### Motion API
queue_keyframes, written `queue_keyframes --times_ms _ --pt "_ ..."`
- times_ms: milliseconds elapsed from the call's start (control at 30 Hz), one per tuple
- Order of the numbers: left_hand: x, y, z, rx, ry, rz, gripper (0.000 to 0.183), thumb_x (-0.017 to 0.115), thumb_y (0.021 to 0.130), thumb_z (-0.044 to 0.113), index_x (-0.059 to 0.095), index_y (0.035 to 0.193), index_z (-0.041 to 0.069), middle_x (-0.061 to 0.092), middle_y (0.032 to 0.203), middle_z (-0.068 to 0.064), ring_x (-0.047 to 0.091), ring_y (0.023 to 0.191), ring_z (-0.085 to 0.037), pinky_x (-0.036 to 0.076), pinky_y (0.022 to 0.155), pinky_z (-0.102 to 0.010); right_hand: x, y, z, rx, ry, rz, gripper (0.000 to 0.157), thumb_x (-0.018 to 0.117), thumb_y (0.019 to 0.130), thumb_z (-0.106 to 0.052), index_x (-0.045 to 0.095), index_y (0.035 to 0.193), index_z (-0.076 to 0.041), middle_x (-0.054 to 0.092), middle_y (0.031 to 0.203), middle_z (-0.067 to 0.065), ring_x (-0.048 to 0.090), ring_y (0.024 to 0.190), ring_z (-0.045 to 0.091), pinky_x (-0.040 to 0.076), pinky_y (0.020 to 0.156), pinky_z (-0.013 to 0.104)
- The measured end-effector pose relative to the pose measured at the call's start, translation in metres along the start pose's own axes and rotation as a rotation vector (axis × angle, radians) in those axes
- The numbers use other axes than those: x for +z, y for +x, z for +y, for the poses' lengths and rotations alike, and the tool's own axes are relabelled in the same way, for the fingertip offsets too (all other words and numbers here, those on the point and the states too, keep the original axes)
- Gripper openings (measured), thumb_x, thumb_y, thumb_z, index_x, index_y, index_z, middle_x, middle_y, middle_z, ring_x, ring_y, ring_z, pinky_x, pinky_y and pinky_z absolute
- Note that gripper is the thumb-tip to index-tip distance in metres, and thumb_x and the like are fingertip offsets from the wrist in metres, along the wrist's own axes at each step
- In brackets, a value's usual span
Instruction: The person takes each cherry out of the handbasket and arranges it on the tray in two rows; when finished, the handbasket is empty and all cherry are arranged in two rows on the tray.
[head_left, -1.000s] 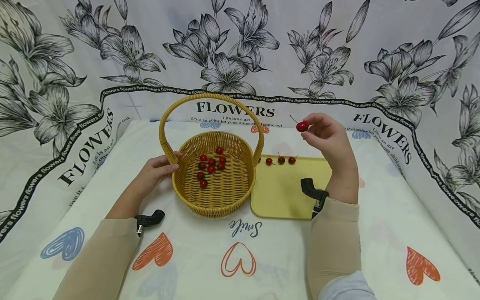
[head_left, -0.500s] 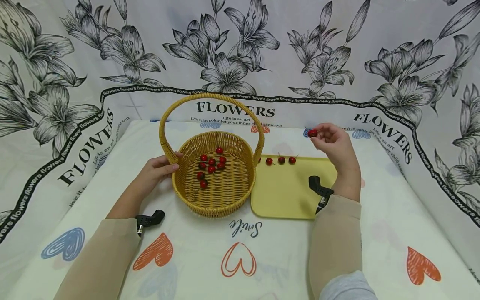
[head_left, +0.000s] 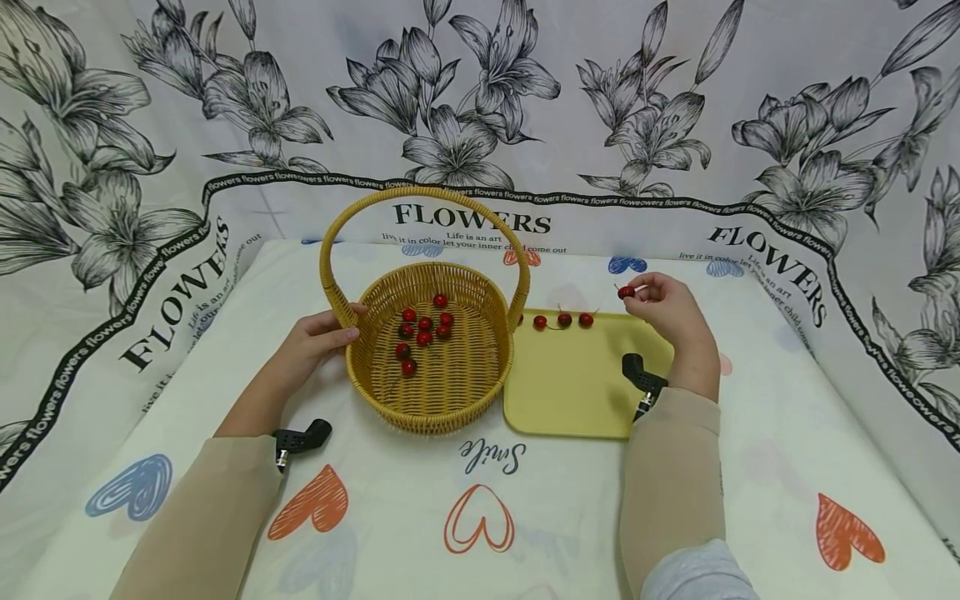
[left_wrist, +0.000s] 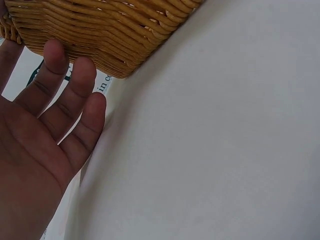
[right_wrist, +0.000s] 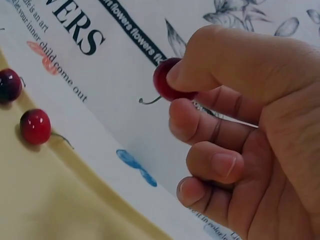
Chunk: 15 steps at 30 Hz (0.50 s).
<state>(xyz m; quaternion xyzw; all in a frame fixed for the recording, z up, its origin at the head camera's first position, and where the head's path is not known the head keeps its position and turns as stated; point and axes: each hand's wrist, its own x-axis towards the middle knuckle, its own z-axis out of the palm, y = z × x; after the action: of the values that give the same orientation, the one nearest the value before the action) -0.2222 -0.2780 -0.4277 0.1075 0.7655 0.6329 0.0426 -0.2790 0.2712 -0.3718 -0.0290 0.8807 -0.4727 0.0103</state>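
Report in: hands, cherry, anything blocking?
Right hand pinching red cherry. Left hand holding wicker basket at rim. Cherry clear of yellow tray, nothing visible between.

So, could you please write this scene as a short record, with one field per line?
Left hand: holds the basket at its left side
Right hand: pinches one stemmed cherry
Basket contents: loose cherries, toward its left half
Tray: yellow, right of the basket; row of cherries along the far edge
Cloth: white, printed hearts
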Motion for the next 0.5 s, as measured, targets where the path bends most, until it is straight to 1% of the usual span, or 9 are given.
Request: queue_keyframes --times_ms 100,267,400,500 --pt "0.0 -0.001 0.001 0.003 -0.004 -0.001 0.045 0.062 0.104 0.02 0.055 0.142 -0.002 0.053 0.147 -0.016 0.053 0.125 -0.012 0.047 0.096 -0.02 0.0 0.001 0.008 0.048 -0.019 -0.042 0.04 0.067 0.099 -0.024 0.053 0.129 -0.001 0.061 0.099 0.004 0.054 0.092 0.022 0.044 0.083 0.033" --pt "0.0 -0.001 0.002 -0.003 -0.006 0.001 0.045 0.063 0.104 0.02 0.054 0.142 -0.002 0.053 0.146 -0.015 0.053 0.124 -0.013 0.048 0.095 -0.02 0.003 0.005 0.019 0.132 -0.039 -0.104 0.042 0.067 0.1 -0.023 0.051 0.132 -0.001 0.059 0.112 0.013 0.053 0.099 0.03 0.046 0.083 0.037" --pt "0.0 -0.001 0.002 -0.006 -0.004 0.002 0.045 0.062 0.104 0.02 0.054 0.142 -0.002 0.054 0.146 -0.014 0.053 0.123 -0.013 0.048 0.094 -0.021 0.007 0.007 0.026 0.192 -0.055 -0.138 0.044 0.069 0.099 -0.022 0.051 0.133 -0.001 0.058 0.118 0.016 0.054 0.098 0.028 0.046 0.083 0.034" --pt "0.0 -0.001 0.001 -0.005 -0.003 0.002 0.045 0.062 0.104 0.02 0.054 0.142 -0.002 0.054 0.146 -0.013 0.053 0.123 -0.014 0.048 0.094 -0.021 0.009 0.008 0.03 0.203 -0.062 -0.156 0.045 0.07 0.098 -0.022 0.051 0.132 0.0 0.057 0.116 0.016 0.054 0.093 0.025 0.046 0.081 0.032"
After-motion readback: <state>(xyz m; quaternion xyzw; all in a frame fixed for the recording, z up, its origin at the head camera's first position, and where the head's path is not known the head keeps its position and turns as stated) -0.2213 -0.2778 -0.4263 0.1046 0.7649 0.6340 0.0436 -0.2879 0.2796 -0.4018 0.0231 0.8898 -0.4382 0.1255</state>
